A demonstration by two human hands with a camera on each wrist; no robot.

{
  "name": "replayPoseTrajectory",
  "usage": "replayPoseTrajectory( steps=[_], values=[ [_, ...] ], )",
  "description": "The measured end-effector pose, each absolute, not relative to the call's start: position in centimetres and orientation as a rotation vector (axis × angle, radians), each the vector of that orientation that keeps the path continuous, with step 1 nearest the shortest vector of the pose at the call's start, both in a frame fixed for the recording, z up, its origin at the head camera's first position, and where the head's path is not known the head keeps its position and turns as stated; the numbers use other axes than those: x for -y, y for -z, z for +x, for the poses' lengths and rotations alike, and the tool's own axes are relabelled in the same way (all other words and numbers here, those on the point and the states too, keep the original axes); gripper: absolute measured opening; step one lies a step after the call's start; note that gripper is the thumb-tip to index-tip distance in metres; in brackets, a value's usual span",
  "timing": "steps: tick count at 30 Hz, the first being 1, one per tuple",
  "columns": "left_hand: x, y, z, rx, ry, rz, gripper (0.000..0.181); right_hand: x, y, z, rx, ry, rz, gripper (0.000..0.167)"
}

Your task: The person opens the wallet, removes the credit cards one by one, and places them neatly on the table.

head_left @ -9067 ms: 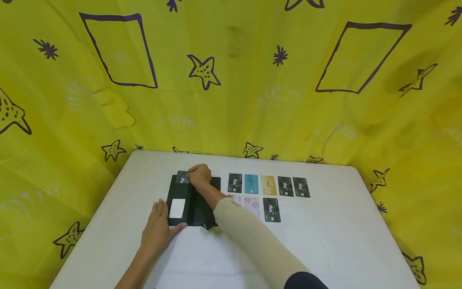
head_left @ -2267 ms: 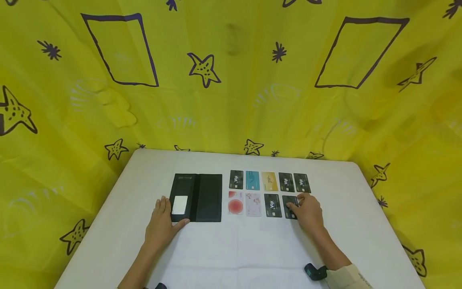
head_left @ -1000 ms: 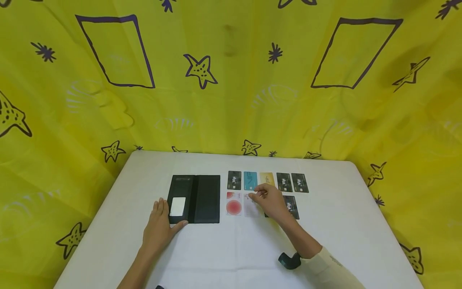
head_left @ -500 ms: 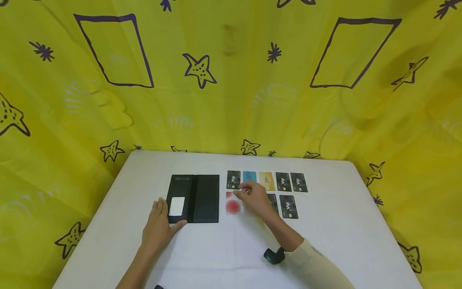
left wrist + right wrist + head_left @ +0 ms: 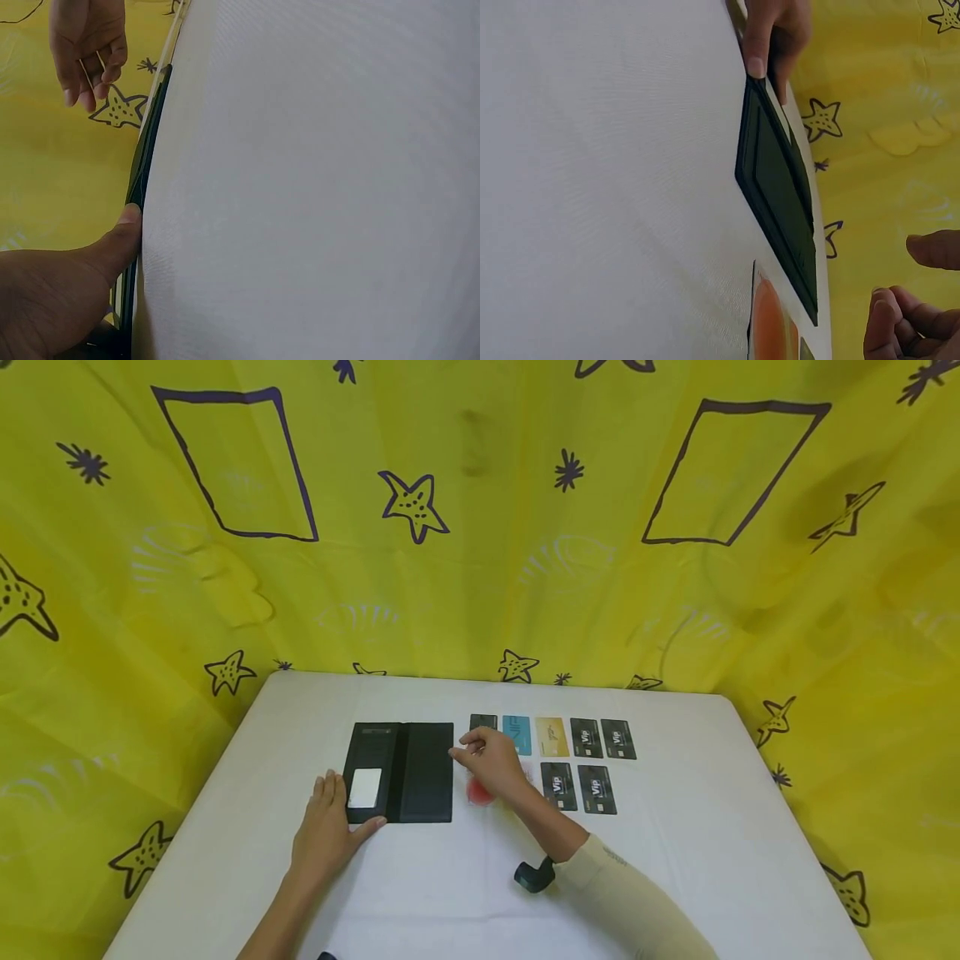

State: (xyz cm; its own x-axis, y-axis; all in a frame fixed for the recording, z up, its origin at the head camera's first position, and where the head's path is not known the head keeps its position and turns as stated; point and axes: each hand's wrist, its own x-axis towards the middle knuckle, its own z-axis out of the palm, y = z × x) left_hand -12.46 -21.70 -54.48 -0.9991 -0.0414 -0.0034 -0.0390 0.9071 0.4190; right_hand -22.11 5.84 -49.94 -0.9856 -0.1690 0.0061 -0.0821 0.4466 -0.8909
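A black card wallet lies spread flat on the white table, a white rectangle showing on its left panel. My left hand rests along the wallet's lower left corner, fingers straight at the side and thumb on the bottom edge; the left wrist view shows that thumb against the edge. Just right of the wallet hovers my right hand, thumb and fingers apart in the right wrist view, holding nothing. Beneath it, a card with a red circle is partly hidden, as is a pale pink card beside it.
Two rows of cards lie right of the wallet: a blue card, a gold card and several black Vip cards. A yellow curtain hangs behind the table's far edge.
Earlier my right hand drew a black card from the wallet; that card then lay at the lower row's right end. Since then the hand has moved left towards the wallet. My left hand stays put.
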Motion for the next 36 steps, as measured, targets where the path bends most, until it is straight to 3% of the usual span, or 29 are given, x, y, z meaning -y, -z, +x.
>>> replayPoseTrajectory(
  steps=[28,36],
  values=[
    [21.8,54.7,-12.6,3.048,0.655,0.042,0.109,2.5,51.8,-25.0,-2.627,1.416,-0.477,0.026],
    [21.5,54.2,-12.5,3.065,0.649,0.048,0.108,3.9,52.7,-25.6,-2.687,1.310,-0.517,0.037]
  ],
)
